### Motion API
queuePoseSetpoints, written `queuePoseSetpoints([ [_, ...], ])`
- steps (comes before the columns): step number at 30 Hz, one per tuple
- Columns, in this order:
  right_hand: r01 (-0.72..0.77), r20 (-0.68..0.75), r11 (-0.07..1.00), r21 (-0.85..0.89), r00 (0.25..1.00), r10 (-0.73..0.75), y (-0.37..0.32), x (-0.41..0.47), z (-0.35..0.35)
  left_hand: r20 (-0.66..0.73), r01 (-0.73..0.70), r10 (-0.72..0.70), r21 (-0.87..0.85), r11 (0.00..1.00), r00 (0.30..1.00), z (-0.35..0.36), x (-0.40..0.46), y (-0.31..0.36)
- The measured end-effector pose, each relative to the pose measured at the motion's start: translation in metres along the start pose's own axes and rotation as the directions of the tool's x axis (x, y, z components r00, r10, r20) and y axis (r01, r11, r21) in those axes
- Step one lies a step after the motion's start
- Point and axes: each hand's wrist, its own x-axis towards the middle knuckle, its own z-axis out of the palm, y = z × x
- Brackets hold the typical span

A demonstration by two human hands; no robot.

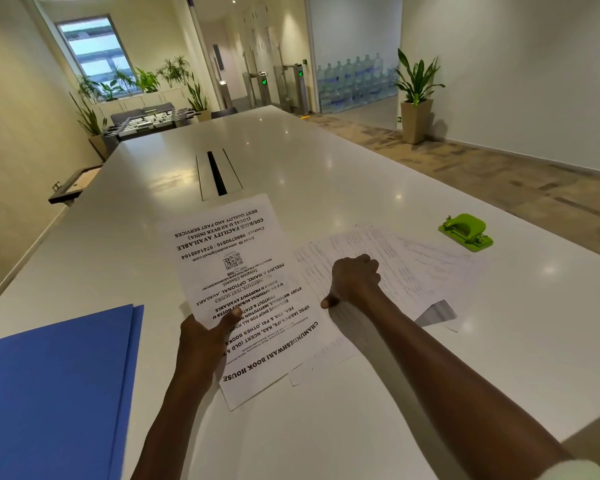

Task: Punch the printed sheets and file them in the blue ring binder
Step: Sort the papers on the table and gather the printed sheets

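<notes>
My left hand point(201, 337) grips a printed sheet point(229, 265) with bold upside-down text, lifted off the white table point(326, 161) at the centre. To its right, my right hand point(354, 280) rests knuckles-up on a loose spread of printed sheets point(413, 265), fingers curled at their edge. The blue ring binder point(56, 386) lies shut at the near left of the table, apart from both hands. A green hole punch point(465, 232) sits on the table to the far right of the sheets, untouched.
A cable slot point(217, 173) runs down the middle of the table beyond the sheets. The table's right edge drops to a carpeted floor, where a potted plant point(417, 98) stands. A table football game and more plants are at the far end.
</notes>
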Motion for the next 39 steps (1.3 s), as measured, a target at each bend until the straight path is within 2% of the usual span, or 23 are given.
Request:
queuePoseSetpoints([
  [7,-0.029,0.024,0.999,-0.023,0.999,0.029,-0.007,0.003,-0.002,-0.024,-0.001,0.001,-0.022,1.000,1.000,-0.003,-0.001,-0.001],
  [12,-0.023,0.090,0.999,0.022,0.996,0.021,-0.010,0.006,-0.002,-0.040,-0.003,0.002,-0.032,0.999,0.999,-0.005,0.000,0.001],
  [17,-0.034,-0.003,0.998,-0.048,0.999,0.034,-0.004,0.011,-0.002,-0.043,-0.010,0.009,-0.009,1.000,0.999,-0.008,0.000,0.001],
  [24,-0.059,0.079,0.998,-0.003,0.995,0.059,-0.011,0.017,-0.003,-0.035,0.003,-0.003,-0.020,1.000,0.999,-0.008,-0.001,0.000],
  [33,0.049,0.108,0.995,0.086,0.992,-0.059,-0.004,0.017,-0.005,-0.041,-0.014,0.013,-0.031,0.999,0.999,-0.014,0.002,0.001],
  [39,0.123,-0.048,0.982,0.146,0.992,-0.117,0.007,-0.004,-0.013,-0.064,-0.033,0.034,0.025,0.999,0.997,-0.018,0.014,-0.003],
])
